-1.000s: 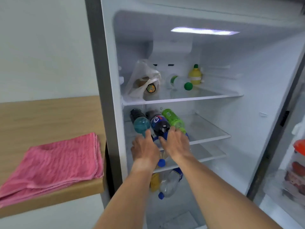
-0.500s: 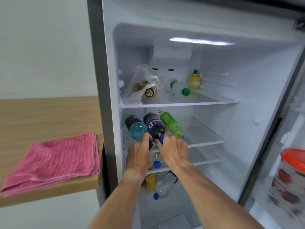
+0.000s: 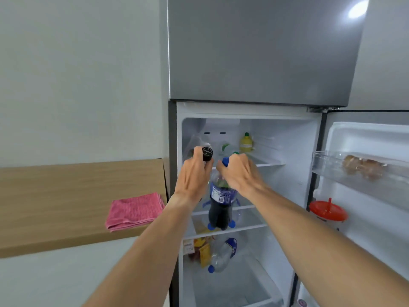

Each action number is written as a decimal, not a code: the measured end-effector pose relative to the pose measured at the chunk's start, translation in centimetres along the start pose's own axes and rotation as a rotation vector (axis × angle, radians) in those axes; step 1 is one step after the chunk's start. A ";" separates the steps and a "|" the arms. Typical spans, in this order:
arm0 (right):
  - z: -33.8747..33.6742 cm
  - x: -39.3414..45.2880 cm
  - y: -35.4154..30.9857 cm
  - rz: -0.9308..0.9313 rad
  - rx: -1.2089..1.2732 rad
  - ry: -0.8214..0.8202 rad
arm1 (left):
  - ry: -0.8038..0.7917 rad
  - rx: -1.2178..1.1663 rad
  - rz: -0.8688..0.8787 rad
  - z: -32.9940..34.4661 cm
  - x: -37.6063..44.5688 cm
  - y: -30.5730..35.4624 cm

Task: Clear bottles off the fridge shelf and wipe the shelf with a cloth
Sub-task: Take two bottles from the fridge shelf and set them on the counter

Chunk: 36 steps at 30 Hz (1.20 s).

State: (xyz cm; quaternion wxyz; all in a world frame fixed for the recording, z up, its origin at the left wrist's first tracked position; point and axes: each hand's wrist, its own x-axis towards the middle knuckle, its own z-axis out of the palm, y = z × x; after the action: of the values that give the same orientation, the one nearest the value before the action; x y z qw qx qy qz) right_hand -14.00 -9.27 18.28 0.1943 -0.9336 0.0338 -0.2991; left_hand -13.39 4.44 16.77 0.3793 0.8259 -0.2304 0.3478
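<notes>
My left hand [image 3: 192,180] is closed around the neck of a bottle with a black cap [image 3: 207,154]; the hand hides its body. My right hand [image 3: 240,173] grips the blue-capped neck of a dark cola bottle [image 3: 220,204], which hangs upright in front of the open fridge. A bit of a green bottle [image 3: 222,183] shows just under that hand, behind the cola. The glass middle shelf [image 3: 251,207] lies behind the cola bottle. A folded pink cloth [image 3: 135,210] rests on the wooden counter [image 3: 66,196] to the left.
On the top shelf [image 3: 271,165] stand a yellow lemon-shaped bottle [image 3: 246,144] and a lying clear bottle. Lower down lie a clear blue-capped bottle [image 3: 221,255] and yellow packets. The open door [image 3: 365,196] on the right holds a red-lidded jar [image 3: 327,210].
Both hands have closed on bottle necks and lifted the bottles off the middle shelf, out toward me. The view has pulled back and tilted up.
</notes>
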 end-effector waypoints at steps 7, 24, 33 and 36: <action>-5.3 -1.8 -6.2 -0.071 -0.021 0.043 | 0.202 0.053 -0.108 -8.7 2.6 3.8; 1.1 5.7 -24.9 -0.328 0.103 0.096 | 0.337 0.222 -0.324 -24.5 5.3 -11.1; 10.3 13.8 -28.9 -0.329 0.132 -0.024 | 0.318 0.142 -0.426 -21.8 10.2 -20.6; 11.8 15.6 -29.7 -0.300 0.142 -0.077 | 0.316 0.149 -0.461 -21.3 11.3 -22.1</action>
State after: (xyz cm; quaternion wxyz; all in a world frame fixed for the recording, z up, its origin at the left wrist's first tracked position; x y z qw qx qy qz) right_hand 3.89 19.32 29.35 0.2140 -0.9230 -0.1346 -0.2903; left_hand -0.30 33.27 24.99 0.4180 0.8175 0.0516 0.3928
